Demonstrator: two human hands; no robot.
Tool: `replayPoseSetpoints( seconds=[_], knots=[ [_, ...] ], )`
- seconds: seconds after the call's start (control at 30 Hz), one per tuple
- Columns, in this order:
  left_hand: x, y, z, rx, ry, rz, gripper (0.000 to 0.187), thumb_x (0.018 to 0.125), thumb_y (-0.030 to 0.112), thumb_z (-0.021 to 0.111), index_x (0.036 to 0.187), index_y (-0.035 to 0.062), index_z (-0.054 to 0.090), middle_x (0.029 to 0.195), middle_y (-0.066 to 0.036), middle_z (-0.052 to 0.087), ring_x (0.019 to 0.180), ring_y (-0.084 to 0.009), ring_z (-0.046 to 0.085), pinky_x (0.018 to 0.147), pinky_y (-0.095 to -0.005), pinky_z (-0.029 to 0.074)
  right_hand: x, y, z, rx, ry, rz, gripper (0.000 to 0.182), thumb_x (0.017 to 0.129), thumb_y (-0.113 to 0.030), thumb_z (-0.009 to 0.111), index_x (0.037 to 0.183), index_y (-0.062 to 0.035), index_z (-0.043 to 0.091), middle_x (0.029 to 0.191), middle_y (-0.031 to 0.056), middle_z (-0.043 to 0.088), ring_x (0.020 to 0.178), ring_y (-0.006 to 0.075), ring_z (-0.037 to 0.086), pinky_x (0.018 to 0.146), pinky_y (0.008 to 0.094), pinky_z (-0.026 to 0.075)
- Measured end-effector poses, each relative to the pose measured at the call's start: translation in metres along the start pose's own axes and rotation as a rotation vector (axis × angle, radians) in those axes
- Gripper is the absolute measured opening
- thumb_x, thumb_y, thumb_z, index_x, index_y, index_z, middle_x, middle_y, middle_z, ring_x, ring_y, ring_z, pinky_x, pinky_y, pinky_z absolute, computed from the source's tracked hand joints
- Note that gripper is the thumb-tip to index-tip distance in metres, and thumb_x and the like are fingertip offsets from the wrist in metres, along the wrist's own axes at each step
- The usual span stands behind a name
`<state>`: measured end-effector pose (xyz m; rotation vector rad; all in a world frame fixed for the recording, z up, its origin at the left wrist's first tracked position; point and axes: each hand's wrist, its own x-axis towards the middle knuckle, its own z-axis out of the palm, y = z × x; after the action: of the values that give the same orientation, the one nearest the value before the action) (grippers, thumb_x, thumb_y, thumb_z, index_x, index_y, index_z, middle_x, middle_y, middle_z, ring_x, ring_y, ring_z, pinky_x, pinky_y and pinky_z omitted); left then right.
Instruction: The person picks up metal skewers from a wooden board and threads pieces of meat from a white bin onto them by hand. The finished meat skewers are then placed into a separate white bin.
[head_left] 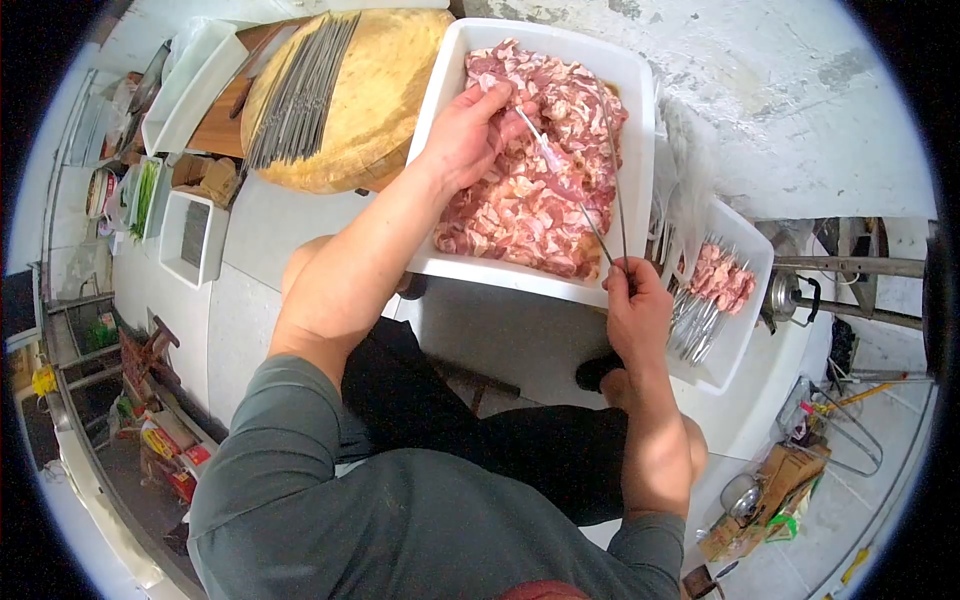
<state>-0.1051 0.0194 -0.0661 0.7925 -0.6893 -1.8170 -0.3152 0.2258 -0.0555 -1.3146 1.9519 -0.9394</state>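
Observation:
A white plastic tub [430, 190] is full of raw, cut meat [510, 225]. My right hand [637, 305], at the tub's near right corner, is closed round the lower ends of two thin metal skewers [596, 232]. One skewer slants up left across the tub with some meat [562, 170] threaded along it; the other points up along the tub's right side and looks bare. Over the meat, my left hand [472, 138] has its fingers curled at the tip of the slanted skewer, pinching what looks like a piece of meat, partly hidden by the fingers.
Left of the tub, a bundle of metal skewers [305, 90] lies on a round wooden chopping block [390, 95]. To the right, a white tray [722, 365] holds loaded skewers [718, 285]. A clear plastic bag [685, 165] hangs between tub and tray. A kettle [785, 297] stands farther right.

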Motion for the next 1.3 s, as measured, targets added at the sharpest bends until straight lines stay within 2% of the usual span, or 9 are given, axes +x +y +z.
replayPoseSetpoints(
  seconds=[0.1,0.4,0.5,0.63,0.8,1.1,1.13,1.23,1.3],
  knots=[
    [0.001,0.001,0.0,-0.057,0.002,-0.026,0.019,0.099,0.016,0.055,0.111,0.0013,0.055,0.104,-0.01,0.064,0.094,-0.0201,0.065,0.077,-0.0284,0.056,0.001,-0.001,0.0,0.003,0.0,-0.005,0.017,0.088,-0.015,0.063,0.097,0.0003,0.065,0.082,0.0177,0.068,0.073,0.0278,0.067,0.07,0.0368,0.051],
    [0.002,-0.001,-0.003,-0.042,-0.019,-0.046,0.021,0.098,0.017,0.057,0.112,0.0016,0.055,0.105,-0.01,0.064,0.095,-0.0211,0.066,0.079,-0.0287,0.056,0.001,0.001,-0.001,-0.062,0.028,-0.063,0.017,0.088,-0.016,0.063,0.097,-0.0011,0.065,0.082,0.0177,0.068,0.074,0.0316,0.067,0.07,0.0386,0.051],
    [-0.003,-0.001,0.007,-0.019,0.078,-0.031,0.019,0.099,0.018,0.054,0.106,0.0014,0.059,0.096,-0.012,0.068,0.072,-0.0124,0.059,0.067,-0.0235,0.052,0.001,0.0,0.0,-0.062,0.031,-0.061,0.016,0.088,-0.016,0.063,0.096,-0.0015,0.065,0.082,0.0176,0.068,0.074,0.0323,0.067,0.07,0.0388,0.051],
    [-0.004,-0.002,0.005,-0.017,0.059,-0.011,0.021,0.099,0.019,0.054,0.11,0.001,0.056,0.103,-0.014,0.066,0.083,-0.0184,0.065,0.073,-0.0279,0.055,0.002,0.003,0.001,-0.047,0.037,-0.064,0.016,0.089,-0.015,0.062,0.096,-0.0014,0.066,0.082,0.017,0.068,0.073,0.0305,0.066,0.069,0.0378,0.051],
    [0.0,0.001,0.002,-0.116,0.005,-0.018,0.024,0.098,0.019,0.051,0.115,0.0021,0.051,0.111,-0.016,0.062,0.101,-0.0278,0.066,0.08,-0.0348,0.058,0.002,-0.001,0.0,0.016,0.025,-0.034,0.015,0.09,-0.014,0.062,0.097,-0.0009,0.066,0.081,0.0147,0.068,0.072,0.0237,0.066,0.068,0.0345,0.051],
    [0.003,0.0,-0.003,-0.079,-0.078,0.025,0.02,0.098,0.015,0.051,0.115,0.0039,0.053,0.109,-0.01,0.064,0.089,-0.0239,0.066,0.083,-0.0361,0.057,0.004,0.006,-0.001,0.048,0.022,-0.013,0.016,0.09,-0.013,0.062,0.097,-0.0004,0.066,0.081,0.0133,0.069,0.072,0.0213,0.066,0.069,0.0324,0.051],
    [0.004,0.0,-0.003,-0.064,-0.084,0.047,0.021,0.099,0.015,0.051,0.116,0.0038,0.053,0.111,-0.01,0.064,0.092,-0.0237,0.066,0.084,-0.0356,0.057,0.004,0.006,-0.001,0.046,0.023,-0.001,0.015,0.09,-0.013,0.061,0.097,-0.0004,0.066,0.081,0.0132,0.069,0.073,0.0212,0.066,0.07,0.0322,0.051],
    [0.004,0.002,0.001,-0.036,-0.086,0.091,0.023,0.099,0.014,0.051,0.12,0.0033,0.053,0.115,-0.011,0.063,0.102,-0.0237,0.064,0.088,-0.0341,0.056,0.004,0.006,-0.003,0.047,-0.006,0.031,0.013,0.093,-0.011,0.059,0.098,0.0013,0.062,0.077,0.0024,0.063,0.072,0.0091,0.057,0.068,0.0233,0.046],
    [0.002,0.006,0.004,-0.041,-0.067,0.086,0.025,0.1,0.014,0.05,0.122,0.0028,0.053,0.119,-0.013,0.063,0.109,-0.0244,0.063,0.09,-0.033,0.055,0.004,0.005,-0.004,0.091,-0.032,0.033,0.013,0.094,-0.011,0.059,0.098,0.0012,0.062,0.077,0.0018,0.063,0.072,0.0088,0.057,0.068,0.0233,0.046]
  ],
)
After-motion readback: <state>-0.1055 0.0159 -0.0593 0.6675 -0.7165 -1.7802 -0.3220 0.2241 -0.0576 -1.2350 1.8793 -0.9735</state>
